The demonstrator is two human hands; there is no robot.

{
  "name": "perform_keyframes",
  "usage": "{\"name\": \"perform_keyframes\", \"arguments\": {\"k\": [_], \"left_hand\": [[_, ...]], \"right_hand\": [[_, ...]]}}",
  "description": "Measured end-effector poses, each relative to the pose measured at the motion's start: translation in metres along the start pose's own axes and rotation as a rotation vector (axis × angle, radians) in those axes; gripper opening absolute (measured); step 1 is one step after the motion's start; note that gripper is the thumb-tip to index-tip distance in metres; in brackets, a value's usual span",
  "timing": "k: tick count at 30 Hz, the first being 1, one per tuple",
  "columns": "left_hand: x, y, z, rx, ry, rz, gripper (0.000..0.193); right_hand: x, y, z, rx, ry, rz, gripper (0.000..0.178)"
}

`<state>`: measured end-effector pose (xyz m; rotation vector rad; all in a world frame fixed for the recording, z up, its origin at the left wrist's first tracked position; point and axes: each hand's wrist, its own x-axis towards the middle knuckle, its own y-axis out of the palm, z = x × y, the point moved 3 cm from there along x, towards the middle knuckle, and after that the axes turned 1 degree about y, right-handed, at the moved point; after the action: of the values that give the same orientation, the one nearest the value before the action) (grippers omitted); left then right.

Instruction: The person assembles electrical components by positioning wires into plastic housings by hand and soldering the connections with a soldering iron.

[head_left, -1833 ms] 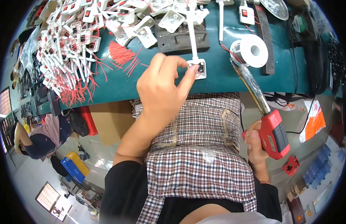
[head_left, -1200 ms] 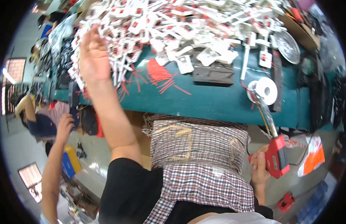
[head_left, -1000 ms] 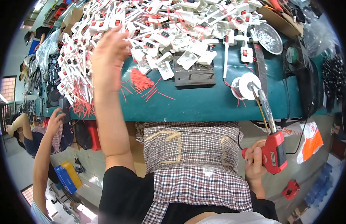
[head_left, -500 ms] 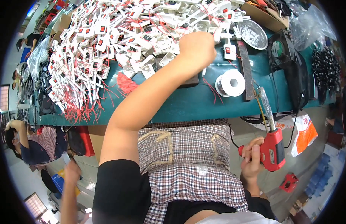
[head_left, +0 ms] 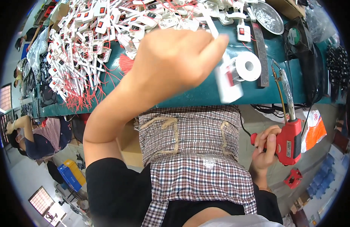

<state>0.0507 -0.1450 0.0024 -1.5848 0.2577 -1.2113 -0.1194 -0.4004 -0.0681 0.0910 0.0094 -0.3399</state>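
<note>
My left hand (head_left: pixel 178 56) is raised over the bench, its fingers closed on a white plastic part (head_left: pixel 229 89) with a long stem and a red switch, smeared by motion. My right hand (head_left: pixel 266 145) grips a red soldering gun (head_left: pixel 289 142) by its handle, off the front edge of the bench. The gun's metal barrel and thin feed tube point up and away from me. Beside the held part stands a white spool of wire (head_left: pixel 242 65). Another white switch part (head_left: pixel 243 33) lies behind the spool.
A large heap of white switch parts with red wires (head_left: pixel 95 45) covers the left and back of the green bench (head_left: pixel 190 99). Right of the spool are a dark metal bar (head_left: pixel 260 56), a round metal dish (head_left: pixel 275 22) and a black fan-like device (head_left: pixel 301 41). A co-worker (head_left: pixel 42 138) sits at left.
My left hand has come up and toward me from the heap, with the white switch part now showing in it. The soldering gun has shifted slightly right in the picture.
</note>
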Motion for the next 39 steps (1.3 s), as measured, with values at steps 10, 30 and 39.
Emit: {"name": "perform_keyframes", "arguments": {"k": [10,30,39], "left_hand": [[-0.09,0.051,-0.019,-0.214,-0.118,0.02,0.046],[-0.114,0.038,-0.072,-0.382,-0.87,0.148,0.018],[-0.112,0.038,-0.074,-0.6,-1.045,0.119,0.016]], "right_hand": [[-0.005,0.008,0.0,-0.009,0.034,0.038,0.016],[-0.008,0.057,-0.02,-0.516,-0.082,0.488,0.019],[0.001,0.107,-0.064,-0.423,-0.297,0.553,0.069]]}}
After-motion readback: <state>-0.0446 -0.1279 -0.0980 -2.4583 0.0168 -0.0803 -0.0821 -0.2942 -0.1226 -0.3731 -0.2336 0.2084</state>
